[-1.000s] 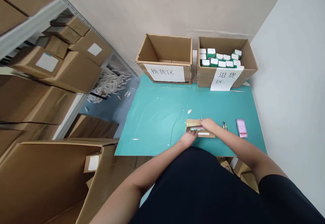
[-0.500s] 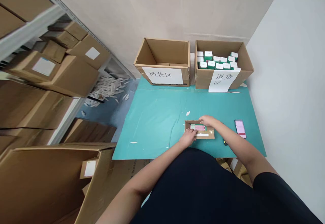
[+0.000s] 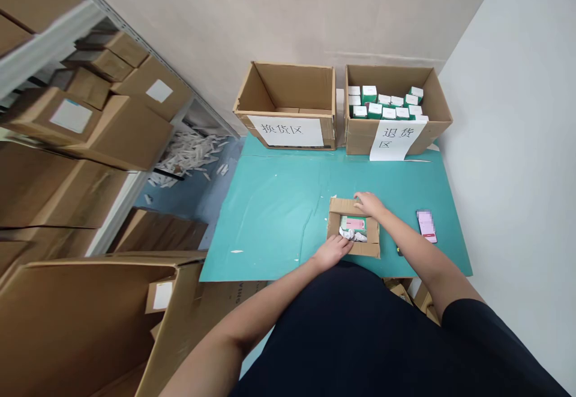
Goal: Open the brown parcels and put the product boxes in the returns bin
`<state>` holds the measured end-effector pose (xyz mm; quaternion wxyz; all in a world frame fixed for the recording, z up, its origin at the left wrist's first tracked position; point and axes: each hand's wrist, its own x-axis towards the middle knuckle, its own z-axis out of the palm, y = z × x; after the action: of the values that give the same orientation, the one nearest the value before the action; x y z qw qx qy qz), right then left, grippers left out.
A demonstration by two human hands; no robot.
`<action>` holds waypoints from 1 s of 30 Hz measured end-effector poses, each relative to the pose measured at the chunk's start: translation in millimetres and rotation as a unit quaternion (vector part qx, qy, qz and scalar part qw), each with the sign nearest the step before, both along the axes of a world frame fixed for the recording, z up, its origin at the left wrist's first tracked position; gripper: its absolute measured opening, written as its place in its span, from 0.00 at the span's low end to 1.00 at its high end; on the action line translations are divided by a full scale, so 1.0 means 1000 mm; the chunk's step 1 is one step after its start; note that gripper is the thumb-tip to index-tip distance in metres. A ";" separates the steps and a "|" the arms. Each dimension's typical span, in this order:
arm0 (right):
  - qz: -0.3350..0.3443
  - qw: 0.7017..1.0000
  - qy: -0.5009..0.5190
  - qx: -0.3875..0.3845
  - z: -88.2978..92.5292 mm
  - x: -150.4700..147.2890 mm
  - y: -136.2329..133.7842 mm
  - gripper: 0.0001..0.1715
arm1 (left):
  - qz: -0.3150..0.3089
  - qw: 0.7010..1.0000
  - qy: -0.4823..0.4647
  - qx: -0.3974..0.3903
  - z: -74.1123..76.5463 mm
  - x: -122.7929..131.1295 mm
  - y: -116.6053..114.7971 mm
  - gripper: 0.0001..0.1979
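A small cardboard box (image 3: 333, 226) lies on the teal table with its flaps folded outward. Inside it, a green-and-pink packet (image 3: 355, 223) shows beside crumpled white paper (image 3: 346, 234). My left hand (image 3: 332, 252) grips the near flap at the box's left front, fingertips over the inner edge. At the far right corner, my right hand (image 3: 369, 204) has its fingers closed around the back flap. The undersides of both hands' grips are hidden.
Behind stand two big labelled cartons: an open left one (image 3: 288, 88) and a right one (image 3: 443, 103) holding several green-and-white boxes (image 3: 374, 109). A phone (image 3: 426, 225) lies to the right on the teal table (image 3: 270, 205). Stacked cartons (image 3: 130, 130) fill the left shelving.
The small box's flaps have been spread outward, front and back. More of the packet and the crumpled paper now shows. My left hand has moved slightly down, my right slightly up.
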<state>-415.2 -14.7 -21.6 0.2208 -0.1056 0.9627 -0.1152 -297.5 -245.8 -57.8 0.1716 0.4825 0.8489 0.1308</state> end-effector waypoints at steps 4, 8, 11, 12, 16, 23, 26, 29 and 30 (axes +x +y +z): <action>0.052 0.991 0.121 0.022 0.001 0.022 -0.001 0.13 | 0.014 0.995 -0.051 0.087 -0.003 0.000 -0.001 0.23; 0.183 0.973 0.138 0.024 -0.003 0.054 0.004 0.11 | 0.123 0.978 -0.109 0.125 0.000 -0.019 0.002 0.19; 0.244 0.964 0.108 0.007 -0.011 0.075 0.010 0.11 | 0.109 0.985 -0.121 0.055 0.004 -0.043 0.008 0.17; 0.257 0.961 0.097 0.000 -0.014 0.080 0.012 0.11 | 0.093 0.989 -0.116 0.030 0.005 -0.050 0.011 0.16; 0.283 0.958 0.048 0.009 -0.026 0.094 0.018 0.10 | -0.006 0.998 -0.014 -0.060 0.004 -0.069 0.018 0.12; 0.243 0.968 0.023 0.054 -0.024 0.100 0.013 0.16 | -0.076 0.989 0.057 -0.118 -0.002 -0.071 0.018 0.09; 0.266 0.959 0.083 0.046 -0.010 0.098 0.011 0.18 | -0.092 0.989 0.090 -0.071 0.008 -0.069 0.015 0.13; 0.263 0.954 0.138 0.031 0.005 0.096 0.014 0.18 | -0.073 0.991 0.113 -0.014 0.020 -0.067 0.006 0.14; 0.253 0.956 0.145 0.027 0.009 0.097 0.017 0.17 | -0.051 0.993 0.108 -0.001 0.023 -0.066 0.001 0.13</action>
<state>-318.6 2.2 -12.5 0.1037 -0.3554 0.9289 -0.0128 -363.7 -245.1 -34.6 0.0858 0.5363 0.8369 0.0681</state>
